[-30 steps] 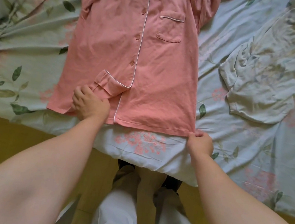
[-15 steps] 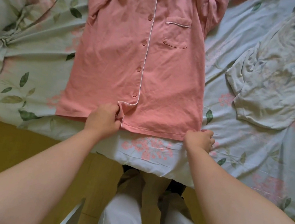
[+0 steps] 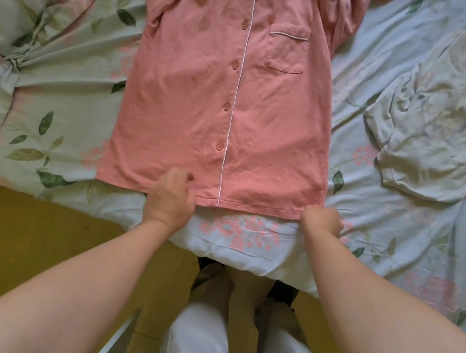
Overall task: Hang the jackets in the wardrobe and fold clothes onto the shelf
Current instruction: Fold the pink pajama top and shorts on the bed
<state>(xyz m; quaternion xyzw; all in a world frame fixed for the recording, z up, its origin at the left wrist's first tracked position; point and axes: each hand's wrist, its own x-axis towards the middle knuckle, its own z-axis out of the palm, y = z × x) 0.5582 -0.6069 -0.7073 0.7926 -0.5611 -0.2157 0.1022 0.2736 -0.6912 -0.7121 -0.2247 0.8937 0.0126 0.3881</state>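
the right hand (image 3: 323,220) is curled into a fist at the near right corner of the pink shirt (image 3: 192,95), its fingers pinching the hem there. the left hand (image 3: 171,194) sits on the same hem, just left of the white piping (image 3: 238,87) that runs down the front; its fingers are bent and the thumb is raised, but it is blurred, so i cannot tell whether it grips the cloth or only rests on it. both forearms reach in from the near edge of the bed (image 3: 396,244).

the shirt lies front up and spread flat on the bed, buttoned, hem towards the near edge and collar end out of view at the far side. a row of buttons (image 3: 234,65) runs beside the piping, and a breast pocket (image 3: 287,49) lies flat to the right of them. a sleeve is bunched at the shirt's far right.

a crumpled pale garment (image 3: 441,131) lies towards the right side of the bed, apart from the shirt. a green leaf-print cover (image 3: 43,90) is gathered on the left side. below the near edge are the yellow floor (image 3: 24,222) and the person's legs (image 3: 195,350) in white trousers.
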